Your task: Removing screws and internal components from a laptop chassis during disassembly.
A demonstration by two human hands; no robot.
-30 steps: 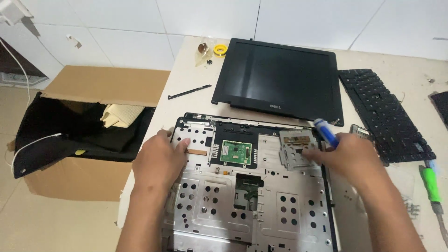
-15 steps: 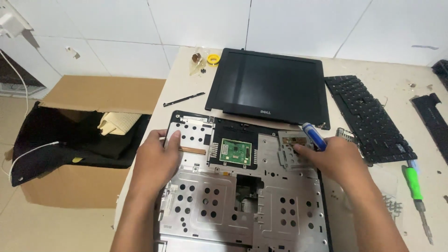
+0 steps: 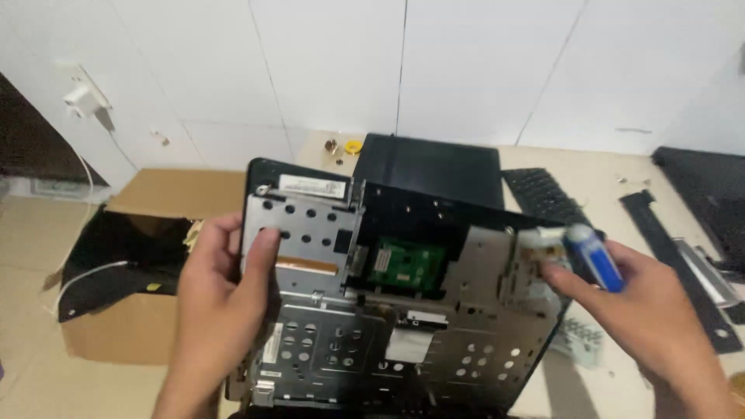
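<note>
Left hand [image 3: 221,310] clamped on left edge of laptop palmrest panel [image 3: 396,302], raised tilted over the bench [image 3: 613,372]; right hand [image 3: 652,318] gripping blue screwdriver [image 3: 591,257], fingertips at panel's right edge; cardboard box [image 3: 132,256] beside bench's left edge, holding black fabric [image 3: 124,260] and a white cable [image 3: 81,275].

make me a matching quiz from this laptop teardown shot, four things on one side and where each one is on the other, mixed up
Things:
1. small green circuit board
2. blue-handled screwdriver
3. cardboard box
4. loose black keyboard

Places:
A. on the floor, left of the table
B. flat on the table, behind the lifted panel, on the right
C. in the right hand
D. set in the middle of the metal-backed laptop panel that the left hand grips by its left edge

Pairs: 1-D, 2-C, 3-A, 4-B
</note>
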